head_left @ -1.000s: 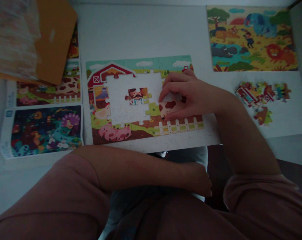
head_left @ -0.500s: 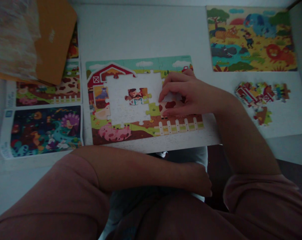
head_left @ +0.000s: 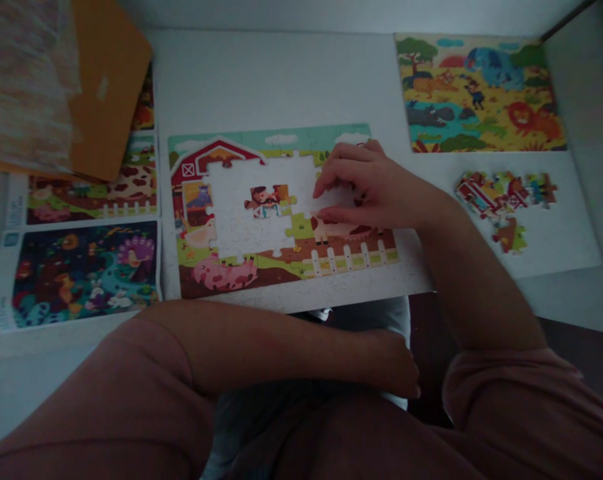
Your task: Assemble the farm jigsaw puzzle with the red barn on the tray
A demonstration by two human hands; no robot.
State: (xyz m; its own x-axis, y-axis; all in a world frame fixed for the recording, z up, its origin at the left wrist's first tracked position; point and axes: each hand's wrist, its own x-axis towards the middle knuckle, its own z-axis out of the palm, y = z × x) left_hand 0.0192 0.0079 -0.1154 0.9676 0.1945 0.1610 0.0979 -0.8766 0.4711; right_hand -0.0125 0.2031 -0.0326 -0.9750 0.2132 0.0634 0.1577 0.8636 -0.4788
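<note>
My right hand presses down on a cow jigsaw piece, with its fingertips at the piece's upper edge. That piece sits in the lower right of a partly assembled farm jigsaw puzzle, which has a red barn and a pink pig. The puzzle lies on a white backing board with a bare white gap at its centre. A small joined cluster of pieces showing a farmer lies inside the gap. My left hand is curled below the board's edge, away from the puzzle, holding nothing.
Loose puzzle pieces lie at the right on a white sheet, below a safari animal puzzle. Puzzle boxes are stacked at the left, partly under an orange envelope and a blurred patterned sheet.
The whole scene sits lower and further left in view. My right thumb and fingers have shifted on the cow piece, which now lies lower under the hand. My left hand has not moved.
</note>
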